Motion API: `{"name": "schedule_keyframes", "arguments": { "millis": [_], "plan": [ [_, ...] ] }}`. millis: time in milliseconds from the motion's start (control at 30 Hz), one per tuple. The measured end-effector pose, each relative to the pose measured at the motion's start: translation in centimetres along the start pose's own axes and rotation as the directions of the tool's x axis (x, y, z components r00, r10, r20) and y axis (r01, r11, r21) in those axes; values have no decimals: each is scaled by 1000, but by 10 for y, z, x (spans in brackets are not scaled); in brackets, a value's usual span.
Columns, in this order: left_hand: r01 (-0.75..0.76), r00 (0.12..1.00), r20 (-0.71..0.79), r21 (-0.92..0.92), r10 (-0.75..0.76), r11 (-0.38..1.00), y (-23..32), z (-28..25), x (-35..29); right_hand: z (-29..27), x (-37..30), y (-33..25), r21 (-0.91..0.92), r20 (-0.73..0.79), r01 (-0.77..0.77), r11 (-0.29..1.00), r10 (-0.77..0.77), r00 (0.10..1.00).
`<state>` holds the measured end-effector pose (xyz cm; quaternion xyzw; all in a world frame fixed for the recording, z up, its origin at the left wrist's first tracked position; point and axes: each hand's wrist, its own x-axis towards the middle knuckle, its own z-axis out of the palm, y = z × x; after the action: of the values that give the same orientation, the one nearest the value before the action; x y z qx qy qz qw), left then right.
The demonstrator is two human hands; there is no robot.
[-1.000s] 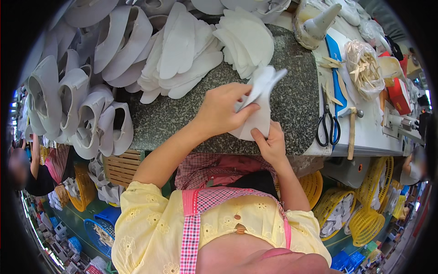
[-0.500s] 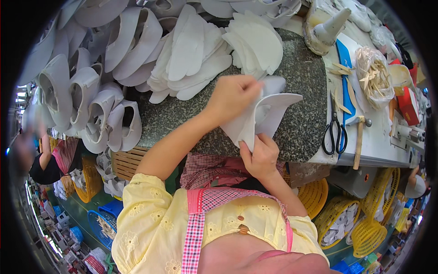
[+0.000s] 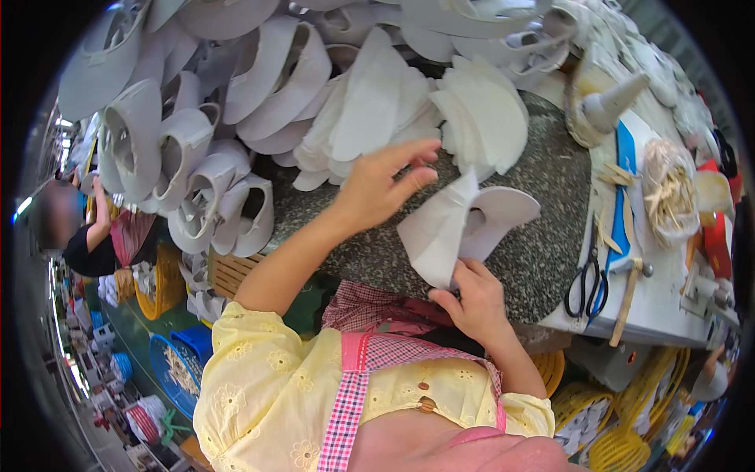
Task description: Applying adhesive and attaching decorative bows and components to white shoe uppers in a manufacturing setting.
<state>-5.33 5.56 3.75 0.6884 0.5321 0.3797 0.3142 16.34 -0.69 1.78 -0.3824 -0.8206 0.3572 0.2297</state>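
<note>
A white curved piece [image 3: 440, 228], shaped like a shoe upper with a folded-over wing, stands on the dark speckled slab [image 3: 550, 259]. My right hand [image 3: 476, 299] pinches its near edge between thumb and fingers. Left of the piece, my left hand [image 3: 389, 177] hovers over the slab, fingers apart and holding nothing. Just beyond that hand lies a fanned stack of flat white pieces [image 3: 370, 102]. A second stack of white crescent-shaped pieces [image 3: 487, 114] sits on the slab beyond the held piece.
Many similar white pieces [image 3: 134, 141] are piled at the left and far side. On the right are black-handled scissors [image 3: 588, 289], a hammer [image 3: 627, 303], a blue strip [image 3: 624, 189], wooden spatulas [image 3: 615, 175] and a tapered cone on a stand [image 3: 617, 102]. Another person [image 3: 90, 244] works at far left.
My left hand has come off the white piece and opened, moving slightly left. The piece has turned a little in my right hand's grip. The whole view has shifted.
</note>
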Motion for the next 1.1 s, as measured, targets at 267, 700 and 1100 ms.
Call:
{"name": "schedule_keyframes", "arguments": {
  "millis": [267,700,1100],
  "plan": [
    [-230,967,41,573,252,787,-8,-46,-10,-132,35,-85,-468,-182,445,763,-576,797],
    [-289,956,224,602,191,744,-21,-87,1,-120,-5,-44,-665,-481,381,642,-759,439],
    [168,961,-276,494,-29,853,-6,-96,37,-56,143,-34,-365,13,450,815,-479,878]
  ]
}}
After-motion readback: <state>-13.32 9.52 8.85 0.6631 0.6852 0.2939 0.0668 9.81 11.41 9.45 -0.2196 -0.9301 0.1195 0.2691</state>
